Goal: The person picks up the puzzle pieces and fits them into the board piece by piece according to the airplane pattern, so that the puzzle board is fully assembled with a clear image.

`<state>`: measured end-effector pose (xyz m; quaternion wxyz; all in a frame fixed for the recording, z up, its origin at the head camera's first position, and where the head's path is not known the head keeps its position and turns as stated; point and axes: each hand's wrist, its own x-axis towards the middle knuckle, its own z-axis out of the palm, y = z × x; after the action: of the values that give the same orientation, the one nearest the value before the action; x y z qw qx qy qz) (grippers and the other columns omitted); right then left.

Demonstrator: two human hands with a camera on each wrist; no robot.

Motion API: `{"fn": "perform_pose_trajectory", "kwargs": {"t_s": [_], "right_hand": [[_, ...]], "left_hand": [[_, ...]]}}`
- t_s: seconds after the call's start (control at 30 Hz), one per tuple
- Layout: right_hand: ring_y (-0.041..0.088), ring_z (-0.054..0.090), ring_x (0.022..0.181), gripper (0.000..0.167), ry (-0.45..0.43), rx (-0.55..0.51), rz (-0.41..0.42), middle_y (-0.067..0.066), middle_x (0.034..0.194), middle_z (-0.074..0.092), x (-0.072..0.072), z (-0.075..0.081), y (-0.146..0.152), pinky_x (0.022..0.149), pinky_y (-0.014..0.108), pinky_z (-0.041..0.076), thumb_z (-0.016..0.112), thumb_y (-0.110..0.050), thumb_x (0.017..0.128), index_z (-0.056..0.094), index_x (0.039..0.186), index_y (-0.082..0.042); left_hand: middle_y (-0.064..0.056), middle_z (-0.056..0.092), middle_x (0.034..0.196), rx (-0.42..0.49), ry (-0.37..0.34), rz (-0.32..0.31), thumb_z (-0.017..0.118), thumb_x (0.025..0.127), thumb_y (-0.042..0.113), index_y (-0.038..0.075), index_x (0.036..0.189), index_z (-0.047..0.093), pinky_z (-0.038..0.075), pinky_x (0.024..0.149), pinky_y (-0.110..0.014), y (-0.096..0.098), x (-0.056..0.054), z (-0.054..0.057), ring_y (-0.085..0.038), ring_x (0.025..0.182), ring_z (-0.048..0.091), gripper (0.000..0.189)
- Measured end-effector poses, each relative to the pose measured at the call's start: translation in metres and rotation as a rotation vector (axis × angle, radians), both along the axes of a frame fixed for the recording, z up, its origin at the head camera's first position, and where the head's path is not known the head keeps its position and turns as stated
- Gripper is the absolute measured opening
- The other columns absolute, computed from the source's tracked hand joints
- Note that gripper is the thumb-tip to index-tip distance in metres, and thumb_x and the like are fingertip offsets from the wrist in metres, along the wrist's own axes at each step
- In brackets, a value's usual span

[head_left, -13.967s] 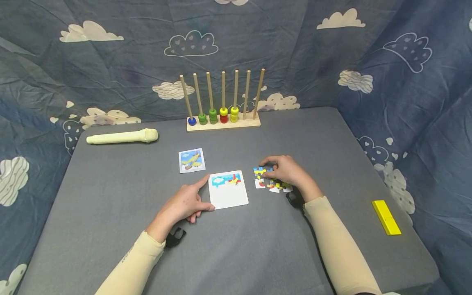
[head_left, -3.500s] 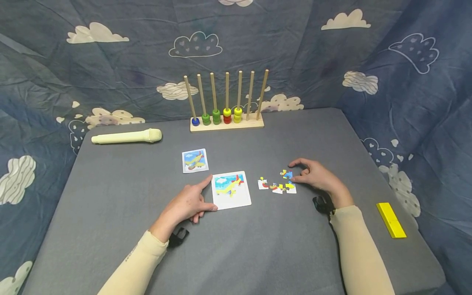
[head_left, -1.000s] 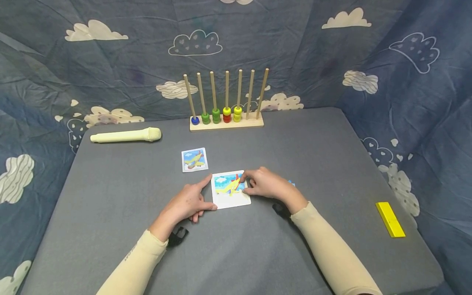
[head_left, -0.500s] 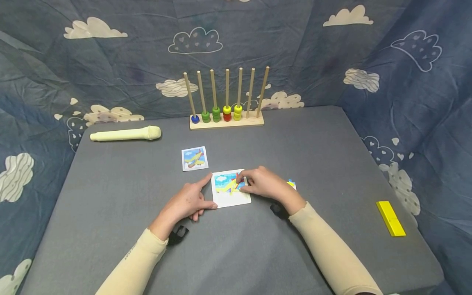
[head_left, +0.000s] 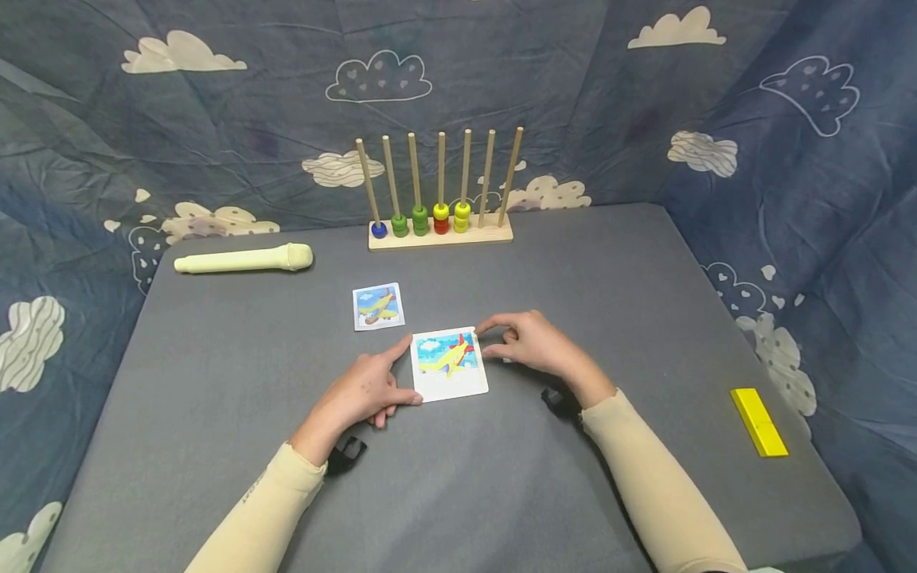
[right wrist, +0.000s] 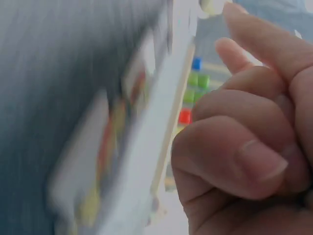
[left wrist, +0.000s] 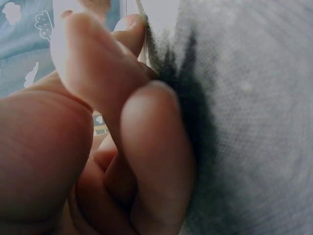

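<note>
A white puzzle board lies mid-table, its upper rows filled with pieces of a yellow and red airplane on blue sky; its bottom strip is bare white. My left hand braces the board's left edge, index fingertip at the far corner and thumb at the near one. Just off the right edge, my right hand has index finger and thumb parted with nothing between them. Loose puzzle pieces show blurred in the right wrist view; in the head view that hand hides nearly all of them.
A small airplane picture card lies beyond the board. Farther back are a wooden peg rack with coloured beads and a pale yellow toy microphone. A yellow block lies near the right table edge.
More airplane pieces fill the board than 14 seconds ago. My right hand brought a piece to the board's right side, released it, and has drawn back rightward. The left hand stays put.
</note>
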<state>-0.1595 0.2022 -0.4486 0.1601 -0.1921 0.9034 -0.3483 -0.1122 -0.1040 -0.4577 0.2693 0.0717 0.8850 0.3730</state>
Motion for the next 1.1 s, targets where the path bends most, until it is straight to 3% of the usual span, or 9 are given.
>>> {"fn": "perform_pose_trajectory", "kwargs": {"t_s": [0.17,0.33,0.63,1.1], "right_hand": [[0.009,0.032,0.051,0.059,-0.08,-0.042,-0.112,-0.01,0.054,0.036,0.004,0.005,0.03,0.049,0.025,0.032,0.087,-0.024,0.089,0.065,0.144,-0.02],[0.008,0.03,0.054,0.069,-0.089,0.021,-0.125,-0.01,0.059,0.035,0.013,-0.002,0.044,0.053,0.025,0.027,0.091,-0.028,0.085,0.061,0.147,-0.017],[0.005,0.034,0.053,0.062,-0.01,0.047,-0.101,-0.01,0.056,0.039,0.017,-0.012,0.05,0.054,0.024,0.03,0.093,-0.026,0.082,0.068,0.137,-0.013],[0.005,0.037,0.052,0.049,0.012,0.084,-0.119,-0.011,0.056,0.043,0.018,-0.015,0.046,0.053,0.023,0.031,0.089,-0.023,0.086,0.071,0.13,-0.012]], "left_hand": [[-0.003,0.06,0.053,0.015,0.001,0.002,0.091,0.086,0.028,0.028,0.17,0.026,0.052,0.042,-0.031,-0.001,0.0,0.0,-0.015,0.037,0.057,0.107],[-0.003,0.06,0.053,0.016,-0.003,0.005,0.091,0.086,0.029,0.03,0.171,0.024,0.052,0.043,-0.032,-0.003,-0.001,0.001,-0.015,0.038,0.058,0.108],[-0.003,0.06,0.053,0.019,-0.008,0.005,0.091,0.085,0.028,0.03,0.17,0.025,0.052,0.043,-0.031,-0.001,0.0,-0.001,-0.015,0.038,0.058,0.107],[-0.003,0.06,0.053,0.022,-0.018,0.024,0.092,0.084,0.027,0.029,0.17,0.027,0.051,0.043,-0.029,0.001,0.001,-0.001,-0.014,0.038,0.057,0.108]]}}
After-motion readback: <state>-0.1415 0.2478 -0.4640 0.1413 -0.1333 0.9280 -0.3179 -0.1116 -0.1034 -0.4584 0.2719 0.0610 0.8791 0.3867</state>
